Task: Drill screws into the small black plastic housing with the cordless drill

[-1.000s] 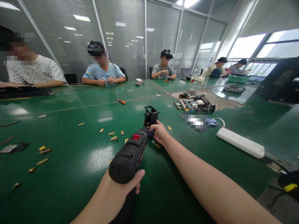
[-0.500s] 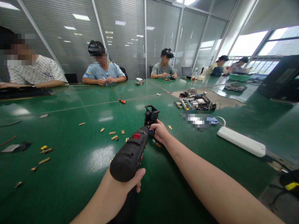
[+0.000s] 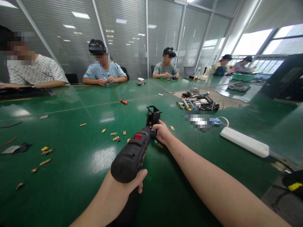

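Observation:
My left hand [image 3: 132, 186] is wrapped round the handle of a black cordless drill [image 3: 129, 156] with a red switch on top. The drill's front end points away from me and meets a black plastic housing [image 3: 152, 116], open at the top. My right hand [image 3: 163, 133] grips that housing at its lower right side, holding it on or just above the table. The tip of the drill is hidden by its own body. Small brass plates [image 3: 115, 138] lie left of the housing, and another brass plate [image 3: 160, 145] lies under my right wrist.
A circuit board [image 3: 201, 102] and a white power strip [image 3: 245, 142] lie to the right on the green table [image 3: 71, 176]. An orange-handled screwdriver [image 3: 123, 101] lies further back. Brass bits [image 3: 47, 152] are scattered at left. Several people [image 3: 104, 67] sit across the table.
Almost nothing differs. The drill and both hands keep their places against the black housing; the view has shifted very slightly.

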Available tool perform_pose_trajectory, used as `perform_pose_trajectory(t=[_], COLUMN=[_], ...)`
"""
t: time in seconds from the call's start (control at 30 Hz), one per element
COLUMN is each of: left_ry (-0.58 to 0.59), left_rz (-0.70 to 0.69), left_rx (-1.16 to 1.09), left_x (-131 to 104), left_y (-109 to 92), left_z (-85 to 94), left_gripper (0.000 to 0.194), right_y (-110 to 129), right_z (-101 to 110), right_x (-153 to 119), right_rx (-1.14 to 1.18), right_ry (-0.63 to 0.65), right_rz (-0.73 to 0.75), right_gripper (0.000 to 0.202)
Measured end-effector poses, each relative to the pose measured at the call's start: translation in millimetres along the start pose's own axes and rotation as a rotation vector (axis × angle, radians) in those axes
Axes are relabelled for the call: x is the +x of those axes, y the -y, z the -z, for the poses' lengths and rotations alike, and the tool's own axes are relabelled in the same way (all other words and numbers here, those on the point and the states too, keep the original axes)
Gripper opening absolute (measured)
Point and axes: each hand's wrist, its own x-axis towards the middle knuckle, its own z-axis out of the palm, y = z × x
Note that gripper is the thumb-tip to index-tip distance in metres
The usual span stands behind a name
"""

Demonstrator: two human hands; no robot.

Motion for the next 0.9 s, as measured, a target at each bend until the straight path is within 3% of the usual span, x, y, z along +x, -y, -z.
perform_pose_trajectory(t=[0.2,0.53,0.9], left_ry=[-0.038,-0.020,-0.003], left_rz=[0.044,-0.023,-0.059], left_rx=[-0.017,-0.003,-0.017], left_x=[-4.7,8.6,10.9], left_y=[-9.5,20.9,23.3], left_z=[-3.4,0.0,-1.2], left_gripper=[0.027,0.033,0.028], right_y=[-0.5,-2.3,-0.8], right_z=[0.5,0.2,3.0], right_x=[0.2,1.2,3.2], right_rx=[0.003,0.009,0.043], right_ry=[0.006,-0.026,0.003], right_rz=[-0.002,-0.014,-0.037], right_gripper=[0.036,0.041,0.038])
